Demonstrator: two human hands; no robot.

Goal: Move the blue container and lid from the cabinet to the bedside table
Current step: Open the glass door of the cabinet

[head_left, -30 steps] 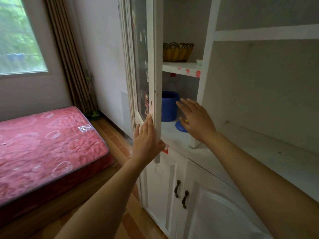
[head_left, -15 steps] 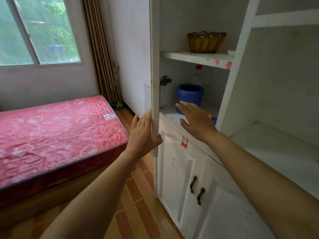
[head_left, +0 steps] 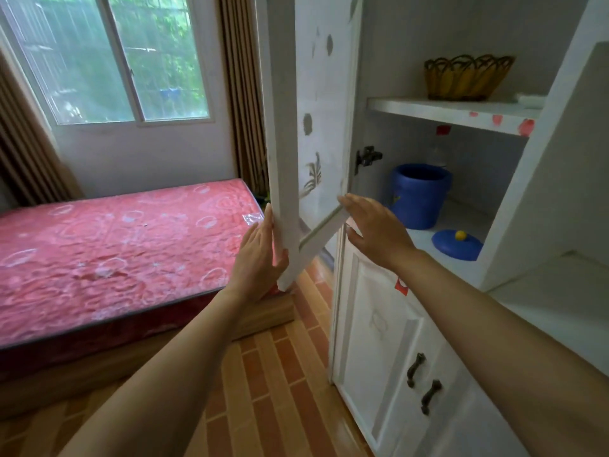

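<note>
1. A red patterned mattress (head_left: pixel 108 255) was seen filling the left of the room beneath a window (head_left: pixel 108 57) flanked by brown curtains (head_left: pixel 244 87).
2. A white cabinet (head_left: pixel 543 199) was pictured on the right, its glass-panelled door (head_left: pixel 309 133) swung wide open over the wood-patterned floor.
3. The door's lower outer edge was gripped by the left hand (head_left: pixel 260 262), the thumb on the near face and the fingers hidden behind the frame.
4. The right hand (head_left: pixel 372 232) was held flat and unclenched, grasping nothing, at the front lip of the open compartment just beside the door's bottom rail.
5. A woven basket (head_left: pixel 466 77) was shown on the upper shelf.
6. The blue container (head_left: pixel 418 196) was found upright on the lower shelf, towards the back.
7. The blue lid (head_left: pixel 456 245), topped by a yellow knob, was seen lying flat on the same shelf, in front of the container and to its right, apart from it.
</note>
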